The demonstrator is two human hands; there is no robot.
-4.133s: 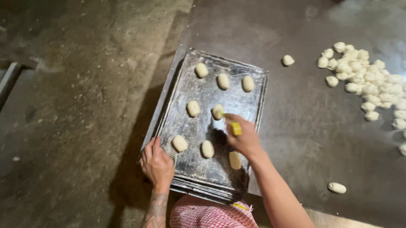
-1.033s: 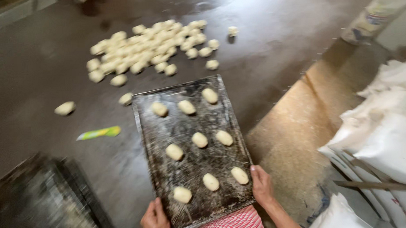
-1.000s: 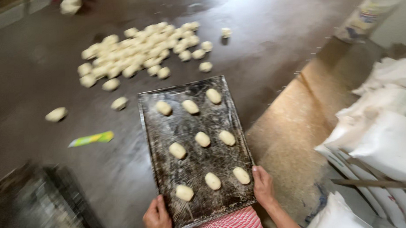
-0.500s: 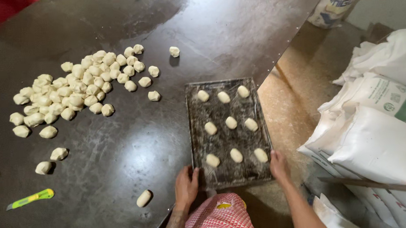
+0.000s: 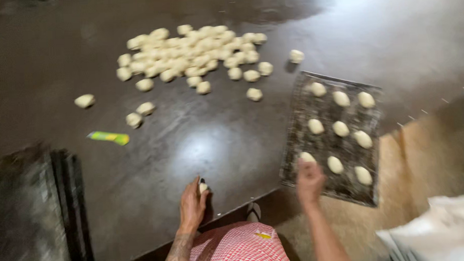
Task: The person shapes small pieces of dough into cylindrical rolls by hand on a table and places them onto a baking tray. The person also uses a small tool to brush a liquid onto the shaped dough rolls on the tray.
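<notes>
At the near edge of the surface [image 5: 232, 141], left hand [image 5: 192, 206] now pinches one dough piece [image 5: 203, 187], off the tray. Right hand [image 5: 309, 178], fingers curled, grips the baking tray [image 5: 299, 138] alone at its near-left corner. Tray carries nine dough balls [image 5: 340, 128] and now overhangs the edge. Loose dough pile [image 5: 193, 54] lies beyond.
</notes>
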